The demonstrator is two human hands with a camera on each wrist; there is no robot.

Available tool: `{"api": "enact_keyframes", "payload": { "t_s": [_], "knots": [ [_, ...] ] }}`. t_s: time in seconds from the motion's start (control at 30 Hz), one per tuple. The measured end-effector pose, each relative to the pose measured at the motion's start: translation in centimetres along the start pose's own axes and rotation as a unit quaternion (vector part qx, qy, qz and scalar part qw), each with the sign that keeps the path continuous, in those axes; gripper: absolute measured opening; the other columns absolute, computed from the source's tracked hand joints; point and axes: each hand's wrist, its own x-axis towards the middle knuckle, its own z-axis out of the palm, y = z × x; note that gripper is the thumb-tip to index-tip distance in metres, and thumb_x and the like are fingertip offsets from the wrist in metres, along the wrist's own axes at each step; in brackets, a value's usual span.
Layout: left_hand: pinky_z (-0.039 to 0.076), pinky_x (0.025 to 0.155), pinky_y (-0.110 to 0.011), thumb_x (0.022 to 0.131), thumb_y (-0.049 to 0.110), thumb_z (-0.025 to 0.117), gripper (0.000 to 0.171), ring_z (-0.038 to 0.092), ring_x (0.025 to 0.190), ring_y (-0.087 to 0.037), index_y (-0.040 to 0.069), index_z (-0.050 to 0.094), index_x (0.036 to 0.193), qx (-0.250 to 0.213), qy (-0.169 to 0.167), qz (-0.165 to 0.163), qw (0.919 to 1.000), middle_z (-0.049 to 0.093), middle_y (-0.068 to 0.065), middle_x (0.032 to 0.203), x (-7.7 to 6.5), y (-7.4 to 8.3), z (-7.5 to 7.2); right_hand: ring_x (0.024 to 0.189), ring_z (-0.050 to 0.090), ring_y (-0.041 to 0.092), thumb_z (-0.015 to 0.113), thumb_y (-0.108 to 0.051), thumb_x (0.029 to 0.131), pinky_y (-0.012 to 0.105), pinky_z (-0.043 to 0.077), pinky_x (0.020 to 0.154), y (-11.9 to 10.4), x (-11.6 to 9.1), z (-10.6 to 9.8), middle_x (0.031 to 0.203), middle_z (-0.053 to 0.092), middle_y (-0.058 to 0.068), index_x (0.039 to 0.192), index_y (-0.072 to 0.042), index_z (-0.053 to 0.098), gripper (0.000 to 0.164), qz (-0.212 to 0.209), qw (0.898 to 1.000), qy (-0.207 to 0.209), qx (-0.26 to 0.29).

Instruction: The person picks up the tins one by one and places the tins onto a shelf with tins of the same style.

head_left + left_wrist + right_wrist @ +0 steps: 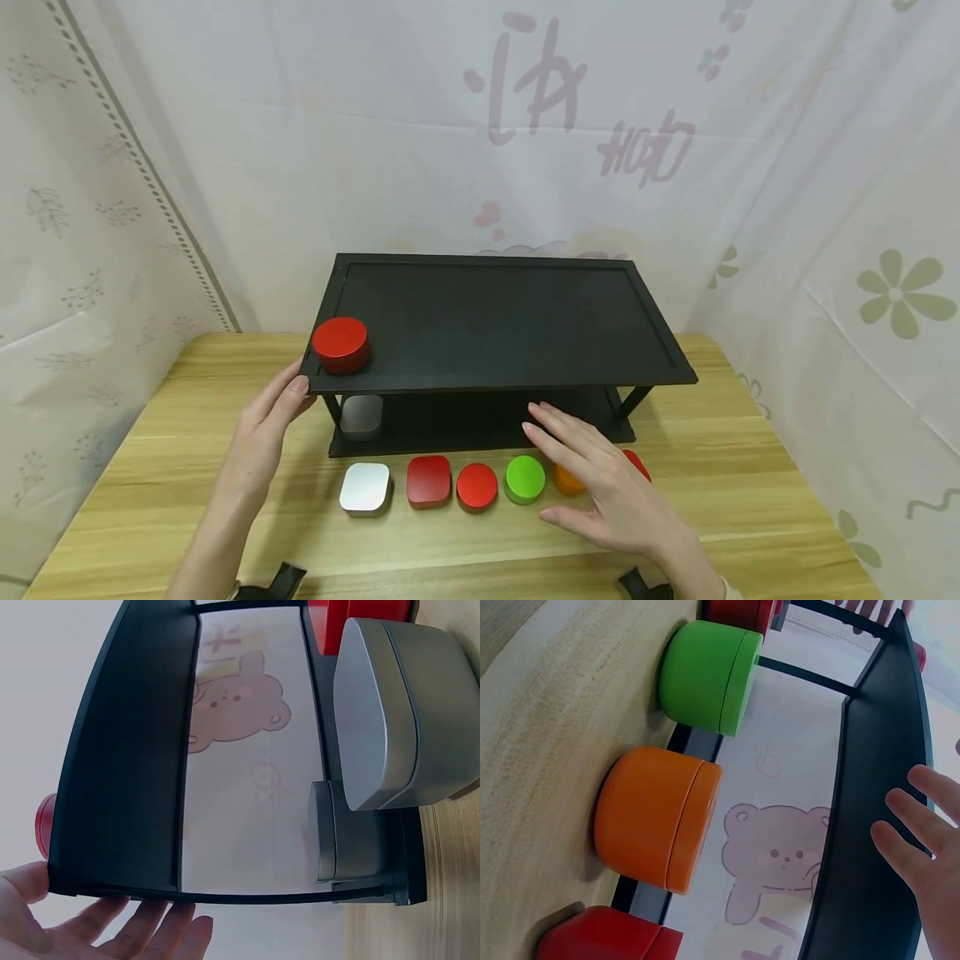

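A black two-tier shelf (495,325) stands on the table, with a round red tin (342,345) on its top board at the left front. My left hand (262,425) holds the shelf's left front corner, thumb at the edge and the other fingers along the side. A silver square tin (362,417) sits on the lower board at that end. My right hand (607,483) is held over the front right, fingers extended and nothing in them. It partly covers an orange tin (567,481) and a red tin (636,463) in the head view.
Along the shelf's front runs a row of tins: a silver square one (365,488), a red square one (429,481), a round red one (476,487) and a green one (524,479). Behind the wooden table (420,558) hangs a printed cloth (375,150).
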Motion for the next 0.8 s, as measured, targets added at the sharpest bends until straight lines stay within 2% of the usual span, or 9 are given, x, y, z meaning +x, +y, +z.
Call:
{"api": "enact_keyframes", "payload": {
  "t_s": [0.27,0.5,0.8],
  "knots": [
    [0.044,0.100,-0.004,0.111,0.032,0.043,0.051,0.053,0.123,0.009,0.006,0.045,0.155,-0.013,-0.004,-0.001,0.9999,0.055,0.023,0.137,0.0,-0.1,0.1,0.147,0.046,0.028,0.067,-0.053,0.097,0.019,0.025,0.129,0.1,-0.2,0.3,0.158,0.049,0.007,0.155,-0.011,0.046,0.075,0.030,0.999,-0.009,-0.018],
    [0.045,0.101,-0.004,0.111,0.032,0.043,0.050,0.053,0.125,0.008,0.009,0.045,0.155,-0.015,-0.014,-0.003,0.9998,0.056,0.022,0.138,0.2,0.0,0.0,0.144,0.049,0.025,0.083,-0.039,0.085,0.020,0.033,0.125,0.2,-0.4,0.6,0.155,0.053,0.004,0.155,-0.013,0.047,0.083,0.053,0.998,-0.015,-0.022],
    [0.047,0.100,-0.005,0.111,0.031,0.043,0.051,0.058,0.121,0.008,0.006,0.044,0.156,-0.043,-0.019,-0.002,0.9989,0.057,0.020,0.137,0.1,-0.1,0.0,0.144,0.049,0.020,0.084,-0.038,0.085,0.025,0.041,0.122,0.3,-0.5,1.1,0.156,0.052,0.001,0.157,-0.019,0.044,0.085,0.078,0.996,-0.032,-0.020]
  ]
}}
